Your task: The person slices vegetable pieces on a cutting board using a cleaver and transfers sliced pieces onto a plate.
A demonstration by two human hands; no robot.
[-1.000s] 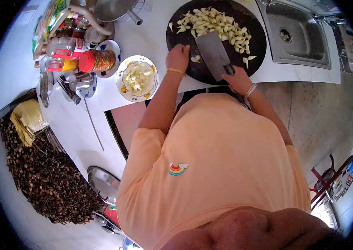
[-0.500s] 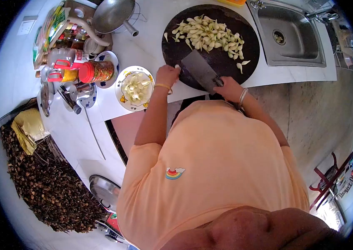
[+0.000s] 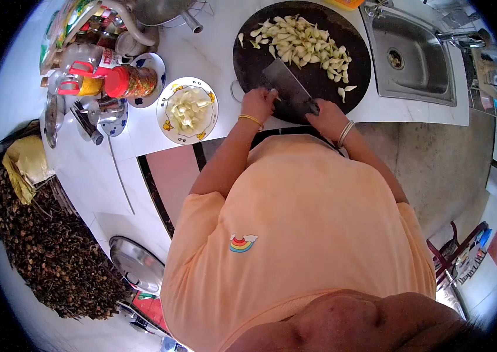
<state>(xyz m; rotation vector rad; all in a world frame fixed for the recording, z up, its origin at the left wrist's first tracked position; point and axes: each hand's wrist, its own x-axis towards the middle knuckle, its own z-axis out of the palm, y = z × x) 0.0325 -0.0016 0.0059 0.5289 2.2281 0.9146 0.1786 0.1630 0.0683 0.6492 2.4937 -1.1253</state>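
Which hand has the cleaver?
The right hand, closed at the handle end of the cleaver, pale bangles at its wrist; the left hand wears yellow.

On the plate (image 3: pixel 208 127) to your left, you can make out small dark capitals spaced around the rim; they look like B and D, repeated at the far, left and near edges. Farther left, the red and white label (image 3: pixel 107 58) on your clear bottle (image 3: pixel 85 58) carries marks too small to read. At your far right, dark lettering (image 3: pixel 472 267) stands on a pale item by the dark red frame (image 3: pixel 458 251), but you can't make out the word.
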